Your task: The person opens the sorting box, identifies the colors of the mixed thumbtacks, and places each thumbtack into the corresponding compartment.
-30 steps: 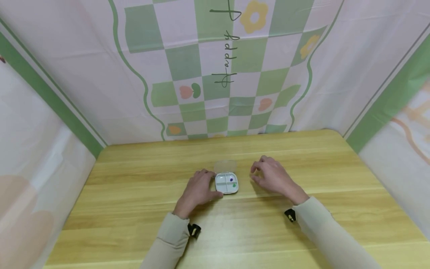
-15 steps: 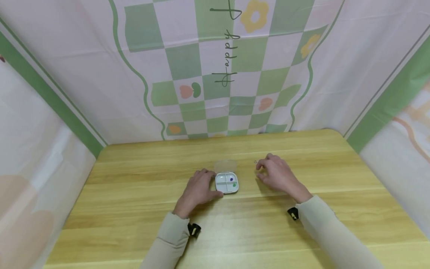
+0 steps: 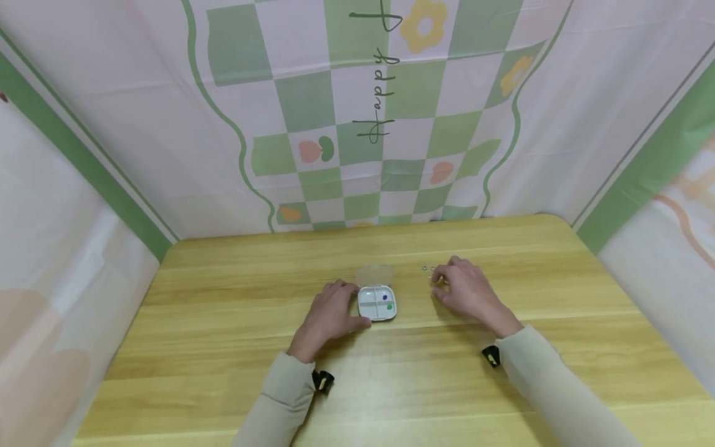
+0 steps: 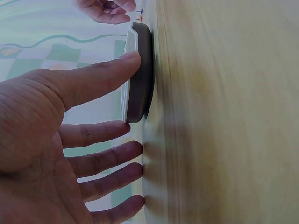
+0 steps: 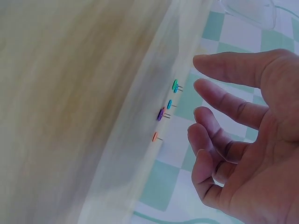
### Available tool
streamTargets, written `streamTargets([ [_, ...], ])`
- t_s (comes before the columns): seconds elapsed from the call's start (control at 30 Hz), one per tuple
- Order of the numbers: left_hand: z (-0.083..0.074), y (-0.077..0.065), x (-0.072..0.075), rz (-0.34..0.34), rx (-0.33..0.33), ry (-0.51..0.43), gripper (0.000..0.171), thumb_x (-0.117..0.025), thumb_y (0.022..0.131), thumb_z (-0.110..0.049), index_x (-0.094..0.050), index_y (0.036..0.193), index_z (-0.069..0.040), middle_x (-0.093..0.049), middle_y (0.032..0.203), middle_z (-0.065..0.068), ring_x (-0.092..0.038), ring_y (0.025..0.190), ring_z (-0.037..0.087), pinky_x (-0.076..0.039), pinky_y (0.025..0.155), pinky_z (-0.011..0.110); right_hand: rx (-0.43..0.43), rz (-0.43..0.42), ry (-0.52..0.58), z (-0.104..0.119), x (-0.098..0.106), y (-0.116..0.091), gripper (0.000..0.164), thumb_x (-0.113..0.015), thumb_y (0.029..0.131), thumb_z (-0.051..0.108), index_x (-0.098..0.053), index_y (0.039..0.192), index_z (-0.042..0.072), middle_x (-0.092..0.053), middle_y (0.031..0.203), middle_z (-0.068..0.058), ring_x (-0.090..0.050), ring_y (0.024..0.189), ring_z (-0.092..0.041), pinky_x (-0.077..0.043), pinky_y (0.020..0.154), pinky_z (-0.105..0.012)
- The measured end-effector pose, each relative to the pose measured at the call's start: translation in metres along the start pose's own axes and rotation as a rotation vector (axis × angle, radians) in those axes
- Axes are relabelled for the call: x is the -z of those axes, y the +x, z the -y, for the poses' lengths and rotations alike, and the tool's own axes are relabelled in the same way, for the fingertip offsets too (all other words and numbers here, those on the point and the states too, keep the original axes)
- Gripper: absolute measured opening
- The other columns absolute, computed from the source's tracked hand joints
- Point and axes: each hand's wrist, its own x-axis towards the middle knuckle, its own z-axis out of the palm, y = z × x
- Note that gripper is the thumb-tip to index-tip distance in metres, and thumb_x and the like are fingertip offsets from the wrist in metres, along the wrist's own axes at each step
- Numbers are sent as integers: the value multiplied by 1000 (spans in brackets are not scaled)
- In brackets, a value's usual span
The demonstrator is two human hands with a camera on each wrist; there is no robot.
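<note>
Right wrist: right hand (image 5: 254,142), empty, hovers beside points-up thumbtacks (image 5: 160,115); careless closing could prick it. Left hand (image 3: 329,312) pinches case (image 4: 141,91).

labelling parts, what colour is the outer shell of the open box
The box is dark greyish brown outside, best seen in the left wrist view.

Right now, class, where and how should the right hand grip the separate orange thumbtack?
The right hand would probably do best pinching the orange thumbtack by opposite edges of its flat head, coming in low from the sides. The head lies against the table with its pin pointing up; reaching straight down would meet the point.
</note>
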Motion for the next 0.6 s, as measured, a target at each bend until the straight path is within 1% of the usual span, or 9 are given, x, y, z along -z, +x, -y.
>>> streamTargets([
  [0.37, 0, 0, 0, 3, -2, -3, 71, -75, 69, -44, -53, 125, -6, -54, 118, 8, -47, 107, 26, -37, 90, 42, -50, -10, 0, -9, 4, -2, 21, -71, 75, 23, -66, 92, 12, -54, 87, -5, -47, 79, -21, -37, 69, -38],
  [0.6, -1, -1, 1, 7, 9, -3, 71, -76, 70, -43, -53, 125, -7, -53, 119, 8, -46, 108, 25, -36, 91, 42, -85, -11, -9, -13, 4, -2, 21, -70, 76, 24, -66, 91, 11, -54, 89, -6, -46, 79, -22, -37, 68, -38],
])
